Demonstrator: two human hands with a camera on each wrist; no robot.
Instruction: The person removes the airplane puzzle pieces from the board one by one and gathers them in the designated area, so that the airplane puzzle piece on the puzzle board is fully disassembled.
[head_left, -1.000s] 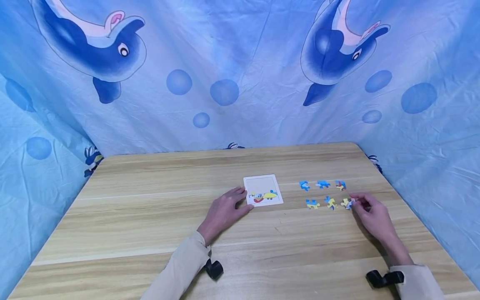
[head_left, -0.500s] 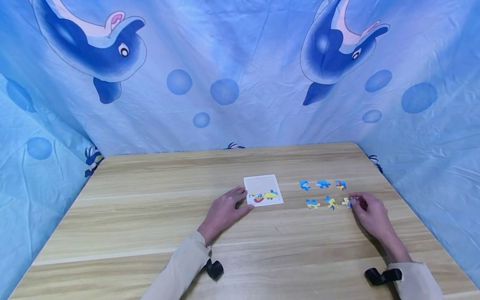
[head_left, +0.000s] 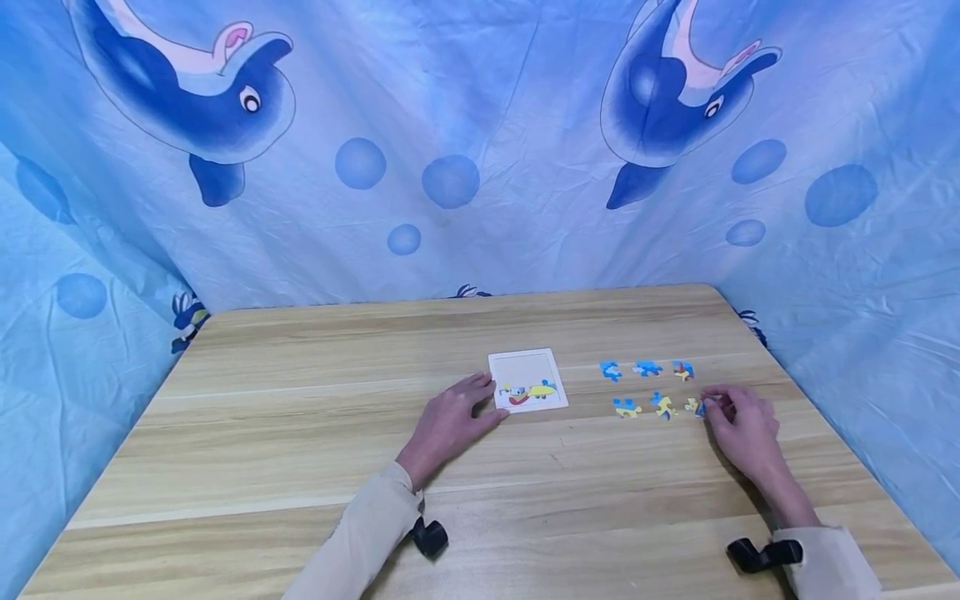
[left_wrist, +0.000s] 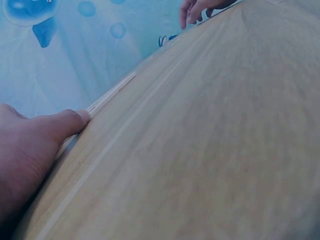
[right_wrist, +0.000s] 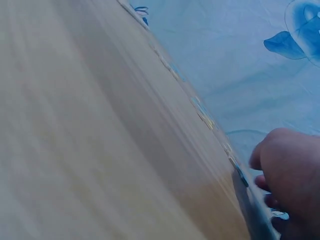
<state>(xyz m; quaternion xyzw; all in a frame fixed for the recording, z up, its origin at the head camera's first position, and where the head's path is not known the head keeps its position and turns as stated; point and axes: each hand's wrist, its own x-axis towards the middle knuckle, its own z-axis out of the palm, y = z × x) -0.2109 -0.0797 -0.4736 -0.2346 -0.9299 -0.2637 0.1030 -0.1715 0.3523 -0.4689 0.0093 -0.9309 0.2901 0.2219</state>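
In the head view a square white puzzle tray lies mid-table, with a yellow and red picture section along its near side. My left hand rests at the tray's near-left corner, its thumb against the edge in the left wrist view. To the right lie two rows of small jigsaw pieces, blue ones behind and yellow-blue ones in front. My right hand pinches a blue jigsaw piece at the right end of the front row, partly hidden by the fingertips.
A wooden table reaches back to a blue curtain printed with dolphins and bubbles. Black cameras are strapped at both sleeves.
The jigsaw piece under my right fingertips has turned slightly, and its pink part is now hidden. My right wrist has shifted a little left. The left hand and tray have stayed put.
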